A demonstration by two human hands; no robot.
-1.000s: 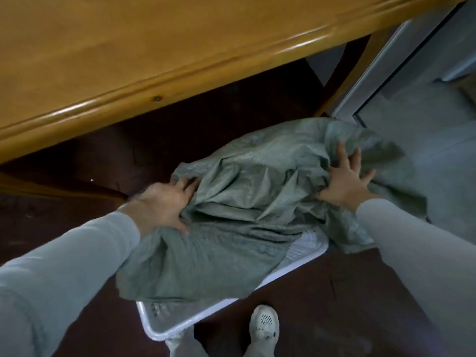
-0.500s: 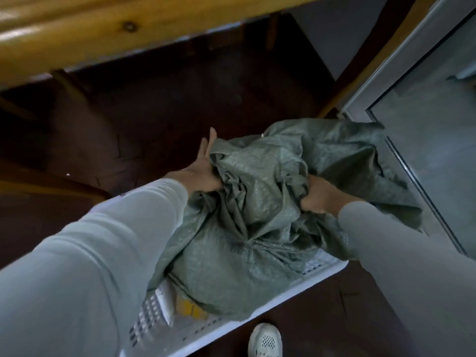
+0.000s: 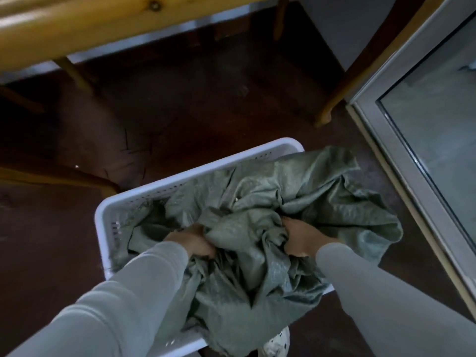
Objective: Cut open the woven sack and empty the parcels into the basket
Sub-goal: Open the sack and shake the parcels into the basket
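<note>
A grey-green woven sack lies crumpled over a white perforated plastic basket on the dark floor. Its right side spills over the basket's right rim. My left hand is closed on a bunch of the sack's fabric near the middle. My right hand grips another fold just to the right, a short gap between the two. Both arms wear light grey sleeves. The sack covers the inside of the basket, so no parcels show.
A wooden table edge runs across the top, with a wooden leg at the right. A metal-framed glass door stands along the right side. My white shoe shows below the basket.
My hands have sunk lower with the sack, which is now bunched down inside the basket. The basket's far rim has come into view. The view has tilted away from the table.
</note>
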